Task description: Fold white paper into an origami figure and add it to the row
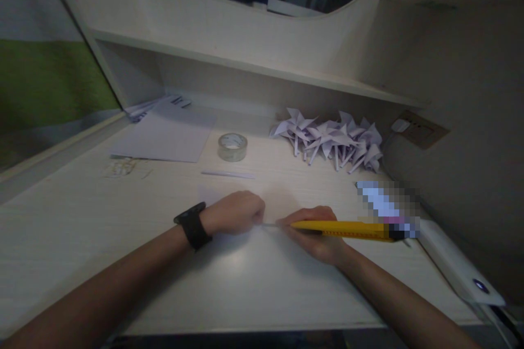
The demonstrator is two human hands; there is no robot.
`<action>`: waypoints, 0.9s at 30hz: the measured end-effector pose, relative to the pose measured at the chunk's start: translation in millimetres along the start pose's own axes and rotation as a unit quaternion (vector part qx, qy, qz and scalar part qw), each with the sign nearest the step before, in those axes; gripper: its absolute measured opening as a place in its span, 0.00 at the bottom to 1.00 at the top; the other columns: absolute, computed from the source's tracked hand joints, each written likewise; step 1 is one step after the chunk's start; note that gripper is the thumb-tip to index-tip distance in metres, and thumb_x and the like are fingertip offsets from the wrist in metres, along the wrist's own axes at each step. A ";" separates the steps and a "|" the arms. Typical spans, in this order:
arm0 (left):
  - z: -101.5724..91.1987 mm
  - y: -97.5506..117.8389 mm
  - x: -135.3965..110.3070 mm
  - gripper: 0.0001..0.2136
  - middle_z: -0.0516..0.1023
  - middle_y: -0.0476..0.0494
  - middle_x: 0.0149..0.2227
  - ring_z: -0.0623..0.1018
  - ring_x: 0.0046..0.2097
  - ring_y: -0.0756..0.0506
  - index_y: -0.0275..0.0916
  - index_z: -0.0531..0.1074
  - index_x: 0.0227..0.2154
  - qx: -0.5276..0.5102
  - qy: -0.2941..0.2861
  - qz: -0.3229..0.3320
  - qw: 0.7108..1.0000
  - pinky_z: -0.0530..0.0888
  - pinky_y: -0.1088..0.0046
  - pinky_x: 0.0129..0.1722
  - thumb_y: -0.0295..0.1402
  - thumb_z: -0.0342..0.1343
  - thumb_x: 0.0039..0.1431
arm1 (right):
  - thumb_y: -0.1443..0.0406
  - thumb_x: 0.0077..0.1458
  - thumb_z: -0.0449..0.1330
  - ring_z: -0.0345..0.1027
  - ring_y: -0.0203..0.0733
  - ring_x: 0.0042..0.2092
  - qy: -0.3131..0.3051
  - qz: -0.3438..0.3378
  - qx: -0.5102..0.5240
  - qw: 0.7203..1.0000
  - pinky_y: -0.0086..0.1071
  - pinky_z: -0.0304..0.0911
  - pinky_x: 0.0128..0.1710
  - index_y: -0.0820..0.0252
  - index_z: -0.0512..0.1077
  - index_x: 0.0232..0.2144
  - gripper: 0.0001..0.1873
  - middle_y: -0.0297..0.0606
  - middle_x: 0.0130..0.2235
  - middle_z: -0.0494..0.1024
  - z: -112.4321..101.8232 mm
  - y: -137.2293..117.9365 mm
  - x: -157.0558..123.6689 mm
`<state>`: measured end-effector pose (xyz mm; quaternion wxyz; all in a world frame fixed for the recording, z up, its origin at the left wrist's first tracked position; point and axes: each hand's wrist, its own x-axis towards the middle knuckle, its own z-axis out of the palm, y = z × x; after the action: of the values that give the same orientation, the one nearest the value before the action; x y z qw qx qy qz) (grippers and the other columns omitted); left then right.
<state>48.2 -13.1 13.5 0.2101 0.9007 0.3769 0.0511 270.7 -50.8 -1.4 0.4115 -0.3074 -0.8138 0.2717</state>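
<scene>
Head view: the right hand [315, 232] grips a yellow plastic utility knife [344, 229], blade tip beside the curled left hand [235, 212] pinning a small white paper piece [229, 240] mid-desk; a slip could likely nick those fingers.

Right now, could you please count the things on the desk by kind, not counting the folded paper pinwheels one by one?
Yellow utility knife, in right hand: 1
Clear tape roll: 1
Heap of white folded paper pinwheels: 1
Stack of white paper sheets: 1
Thin white paper strip: 1
Total: 5
</scene>
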 end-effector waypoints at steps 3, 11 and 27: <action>-0.1 -1.4 0.0 0.08 0.78 0.43 0.31 0.75 0.33 0.46 0.36 0.75 0.28 0.004 -0.004 0.000 1.000 0.67 0.73 0.33 0.25 0.50 0.54 | 0.68 0.51 0.65 0.77 0.39 0.29 0.003 -0.002 0.009 1.000 0.27 0.72 0.28 0.60 0.79 0.32 0.05 0.40 0.31 0.83 0.2 -0.4 0.0; -3.5 3.3 -1.6 0.09 0.79 0.43 0.32 0.76 0.34 0.45 0.38 0.75 0.29 0.021 -0.017 -0.023 0.999 0.66 0.72 0.32 0.27 0.50 0.54 | 0.67 0.51 0.64 0.76 0.38 0.28 0.000 0.004 0.010 1.000 0.27 0.71 0.26 0.59 0.79 0.34 0.06 0.37 0.30 0.82 1.1 2.5 -1.7; -1.9 5.0 -3.5 0.09 0.79 0.42 0.31 0.75 0.33 0.45 0.38 0.76 0.28 0.048 0.006 -0.026 0.998 0.65 0.72 0.31 0.27 0.50 0.54 | 0.68 0.51 0.64 0.77 0.39 0.29 0.006 0.009 0.009 1.000 0.27 0.73 0.27 0.59 0.79 0.32 0.05 0.38 0.31 0.83 0.4 -2.5 1.1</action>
<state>48.6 -18.0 17.5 0.1653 0.8993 0.4035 0.0331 269.1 -51.8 0.7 0.4167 -0.3127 -0.8059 0.2814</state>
